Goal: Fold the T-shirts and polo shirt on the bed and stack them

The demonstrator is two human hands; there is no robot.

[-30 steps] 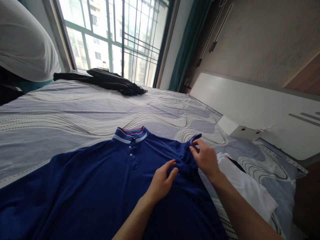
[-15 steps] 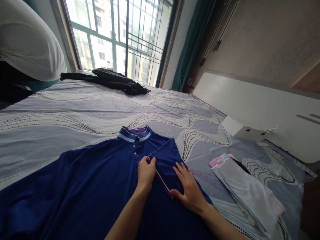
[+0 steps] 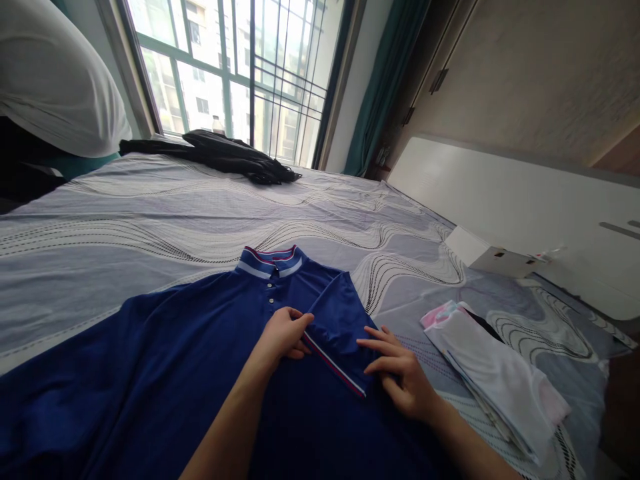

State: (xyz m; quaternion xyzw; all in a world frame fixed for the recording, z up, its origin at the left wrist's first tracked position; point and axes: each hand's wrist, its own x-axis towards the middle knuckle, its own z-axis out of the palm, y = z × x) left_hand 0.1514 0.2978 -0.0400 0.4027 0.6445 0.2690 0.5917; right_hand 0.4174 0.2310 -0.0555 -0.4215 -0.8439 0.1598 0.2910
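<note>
A blue polo shirt (image 3: 190,373) lies front up on the bed, its striped collar pointing toward the window. Its sleeve (image 3: 333,327) on the right is folded inward over the chest, with a red and white striped cuff running at a slant. My left hand (image 3: 283,337) pinches the upper end of that cuff between thumb and fingers. Over the shirt's right side, my right hand (image 3: 403,373) has its fingers spread and bent, near the sleeve's outer fold. Whether its fingertips touch the cloth is hard to tell.
Folded white and pink clothes (image 3: 495,380) lie to the right. A white box (image 3: 480,250) stands by the headboard (image 3: 500,193). Dark clothing (image 3: 215,157) is heaped at the far edge near the window. A person in white (image 3: 60,80) is at the upper left.
My right hand has lifted from lying flat and shifted right, its fingers now bent. The cuff's lower end has moved right, so more of its stripe shows. My left hand stays at the upper end.
</note>
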